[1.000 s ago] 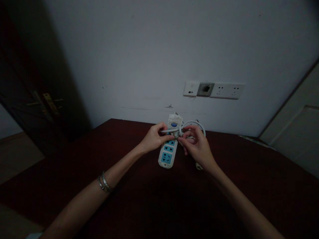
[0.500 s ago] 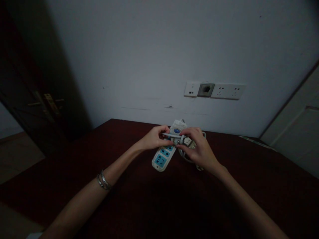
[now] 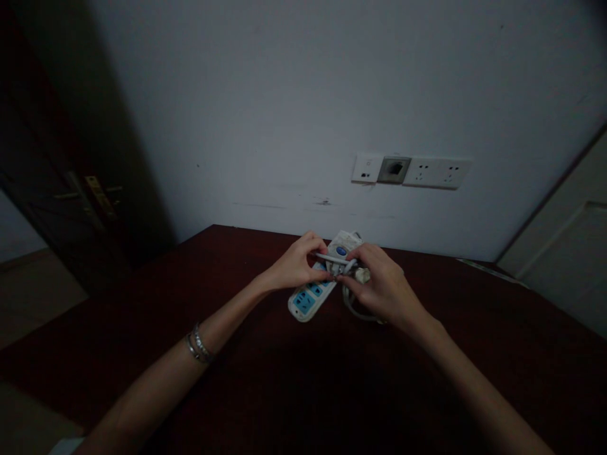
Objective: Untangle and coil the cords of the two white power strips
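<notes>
A white power strip (image 3: 305,302) with blue socket faces and a blue oval mark lies slanted on the dark red table (image 3: 265,385). Above its middle, my left hand (image 3: 300,264) is closed on the left side of a bent pale cable (image 3: 333,259). My right hand (image 3: 385,278) pinches the same cable at its right side, where it crosses over itself. Between the two hands the cable forms a small tight loop. More cable curls under my right hand, next to a whitish plug-like piece (image 3: 363,275), partly hidden by the fingers.
Behind the table rises a pale wall (image 3: 265,114) with a row of socket plates (image 3: 429,172). At the left stands a dark door with a brass handle plate (image 3: 100,197). A light panelled door (image 3: 569,240) is at the right, beside a thin flat strip (image 3: 490,272) on the table.
Both hands stay on the cable. My right hand has turned slightly and now covers more of the whitish piece and the cable coil. The power strip's far end has shifted a little right.
</notes>
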